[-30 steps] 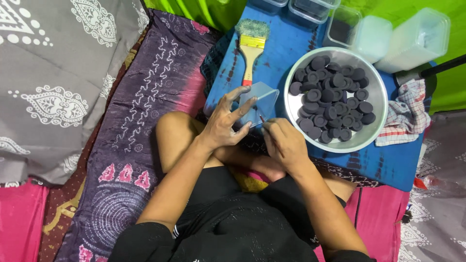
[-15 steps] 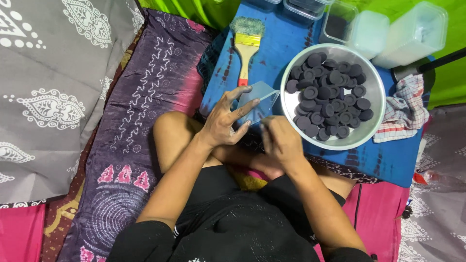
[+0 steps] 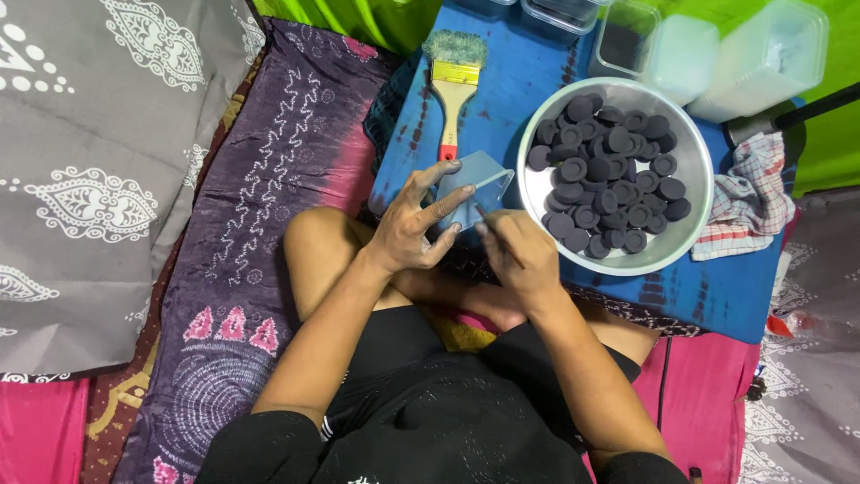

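My left hand [image 3: 415, 224] holds a small clear plastic bag [image 3: 475, 184] open by its edge, over the blue cloth in front of my crossed legs. My right hand [image 3: 517, 253] is closed beside the bag's mouth, fingertips pinched at its lower edge; what it pinches is hidden. Just right of both hands stands a round metal bowl [image 3: 688, 229] filled with several black round discs [image 3: 609, 170].
A yellow-handled paintbrush [image 3: 452, 88] lies on the blue cloth [image 3: 717, 296] behind the bag. Clear plastic containers [image 3: 708, 49] stand at the back right, a checked rag [image 3: 751, 197] right of the bowl. Purple and grey patterned fabrics [image 3: 107, 179] cover the floor at left.
Both hands stay at the bag with only small finger shifts. The view has drifted slightly; bowl and brush have not moved.
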